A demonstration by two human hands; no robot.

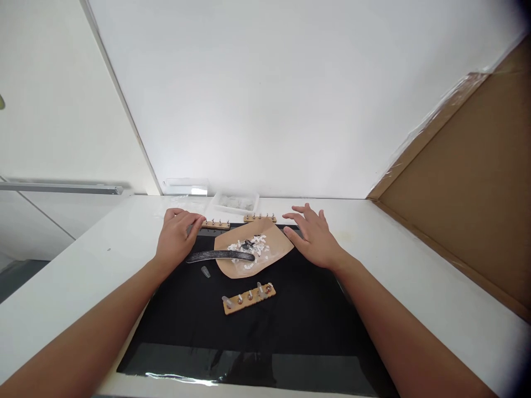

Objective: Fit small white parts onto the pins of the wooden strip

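My left hand (177,235) is closed in a pinch by the left end of a small wooden strip with metal pegs (218,225); what its fingertips hold is too small to make out. My right hand (311,235) hangs open, fingers spread, at the right edge of a brown paper tray (276,249). White bits (259,243) lie in the tray, and a dark curved file (207,256) rests across its left edge. Nearer to me, another wooden strip (249,299) bears pegs, with clear nail tips at its two ends. A loose clear tip (206,271) lies left of the tray.
A black mat (290,326) covers the middle of the white table (360,235). Behind the tray are a third pegged strip (260,219) and a clear plastic box (236,202). A white wall stands behind, and a brown cardboard panel (468,182) at the right.
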